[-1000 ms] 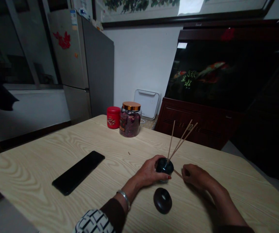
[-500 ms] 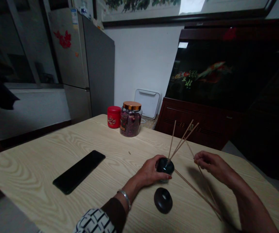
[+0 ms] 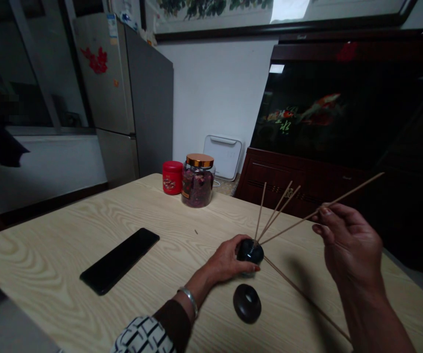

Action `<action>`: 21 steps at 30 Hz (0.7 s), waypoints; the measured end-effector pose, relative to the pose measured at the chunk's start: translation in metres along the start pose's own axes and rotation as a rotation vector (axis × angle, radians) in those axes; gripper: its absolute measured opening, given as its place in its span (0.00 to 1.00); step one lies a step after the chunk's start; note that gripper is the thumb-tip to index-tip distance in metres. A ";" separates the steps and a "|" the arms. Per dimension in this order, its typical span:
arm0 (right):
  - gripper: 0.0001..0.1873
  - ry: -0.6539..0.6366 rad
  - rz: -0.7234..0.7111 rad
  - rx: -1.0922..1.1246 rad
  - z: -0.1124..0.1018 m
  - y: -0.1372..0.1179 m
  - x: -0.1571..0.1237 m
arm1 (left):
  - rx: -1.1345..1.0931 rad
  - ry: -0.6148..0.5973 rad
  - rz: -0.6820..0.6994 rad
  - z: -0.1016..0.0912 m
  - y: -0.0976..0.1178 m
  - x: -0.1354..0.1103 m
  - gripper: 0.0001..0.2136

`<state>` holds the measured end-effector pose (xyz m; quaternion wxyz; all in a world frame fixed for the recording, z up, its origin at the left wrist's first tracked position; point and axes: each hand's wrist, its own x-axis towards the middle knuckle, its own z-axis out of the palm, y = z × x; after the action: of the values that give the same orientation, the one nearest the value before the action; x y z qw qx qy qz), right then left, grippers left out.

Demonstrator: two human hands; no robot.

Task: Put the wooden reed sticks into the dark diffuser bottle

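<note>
My left hand (image 3: 229,260) is wrapped around a small dark, glossy reed diffuser bottle (image 3: 251,251) standing on the wooden table. Three thin diffuser reeds (image 3: 272,215) rise from its top, leaning right. Between the fingertips of my right hand (image 3: 347,240) is another reed (image 3: 351,193), slanting down so that its lower end meets the bottle's top; I cannot tell whether it is inside. A further reed (image 3: 307,297) lies on the table, running from beside the bottle to under my right forearm. Just in front of the bottle sits a round dark cap (image 3: 247,304) with a central hollow.
A black phone (image 3: 121,261) lies on the table (image 3: 167,304) to the left. Toward the back stand a red canister (image 3: 172,177) and a jar (image 3: 197,182) with a copper-coloured lid. A tiny stick fragment (image 3: 196,232) lies mid-table. Behind is a fish tank (image 3: 314,108).
My right hand has moved up and right and turned; the reed in it, earlier hanging downward, now slants to the bottle's top. My left hand and the bottle have stayed put.
</note>
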<state>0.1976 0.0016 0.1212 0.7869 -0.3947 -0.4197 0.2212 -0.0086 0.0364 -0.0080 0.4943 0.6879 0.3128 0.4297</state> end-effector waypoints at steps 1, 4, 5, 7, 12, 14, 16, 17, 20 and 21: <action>0.15 -0.008 -0.008 -0.023 0.001 0.002 -0.002 | -0.004 -0.001 0.000 0.000 0.001 0.000 0.32; 0.15 -0.044 -0.032 -0.087 0.002 0.009 -0.004 | -0.036 -0.009 0.003 0.000 0.001 0.000 0.32; 0.15 -0.055 -0.040 -0.103 0.002 0.010 -0.005 | -0.047 -0.014 0.001 0.000 0.001 0.000 0.32; 0.14 -0.071 -0.056 -0.128 0.002 0.013 -0.005 | -0.050 -0.014 -0.004 0.000 0.000 0.000 0.33; 0.14 -0.101 -0.057 -0.159 0.004 0.017 -0.006 | -0.021 -0.005 -0.005 0.000 -0.002 0.001 0.33; 0.14 -0.113 -0.051 -0.165 0.005 0.018 -0.007 | -0.012 -0.008 -0.004 0.000 -0.003 0.001 0.33; 0.14 -0.133 -0.046 -0.180 0.006 0.020 -0.009 | -0.009 -0.005 -0.005 0.000 -0.003 0.001 0.33; 0.13 -0.147 -0.041 -0.194 0.007 0.021 -0.010 | -0.011 -0.006 -0.007 0.000 -0.003 0.002 0.33; 0.12 -0.204 -0.019 -0.235 0.007 0.024 -0.012 | -0.033 -0.012 -0.007 0.000 -0.004 0.002 0.33; 0.12 -0.229 -0.010 -0.246 0.008 0.025 -0.013 | -0.040 -0.017 -0.006 0.001 -0.004 0.002 0.33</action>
<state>0.1839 0.0110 0.0970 0.6810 -0.4580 -0.5323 0.2078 -0.0073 0.0391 -0.0111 0.5120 0.6803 0.3021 0.4286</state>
